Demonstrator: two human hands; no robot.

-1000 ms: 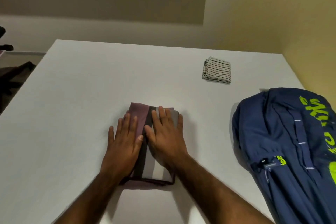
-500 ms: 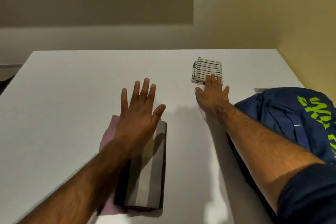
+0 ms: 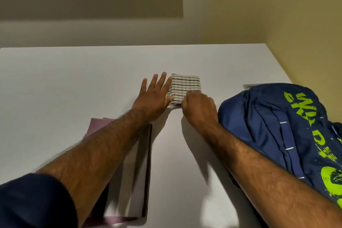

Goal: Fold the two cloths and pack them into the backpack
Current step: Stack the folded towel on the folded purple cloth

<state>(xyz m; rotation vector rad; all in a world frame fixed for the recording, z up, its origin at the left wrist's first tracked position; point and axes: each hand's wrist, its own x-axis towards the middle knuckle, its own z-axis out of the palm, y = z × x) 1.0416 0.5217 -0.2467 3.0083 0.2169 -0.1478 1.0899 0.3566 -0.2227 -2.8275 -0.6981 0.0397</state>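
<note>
- Toward the far middle of the white desk [image 3: 55, 89] lies the striped cloth [image 3: 185, 85], folded into a small square, white with thin dark lines.
- Left hand [image 3: 154, 96] lies flat just beside the cloth's left edge, its fingers [image 3: 159, 83] straight and spread, the forefinger touching that edge.
- Right hand [image 3: 199, 106], slightly blurred, sits at the cloth's near edge, its fingers curled and gripping that edge.
- Nearer the person, partly under the left forearm, the mauve-and-grey cloth [image 3: 137, 163] lies folded in a long rectangle.
- Navy backpack [image 3: 277, 126] with lime-green lettering lies on the desk's right side, beside the right forearm.
- Both of the 2 cloths are outside it.
</note>
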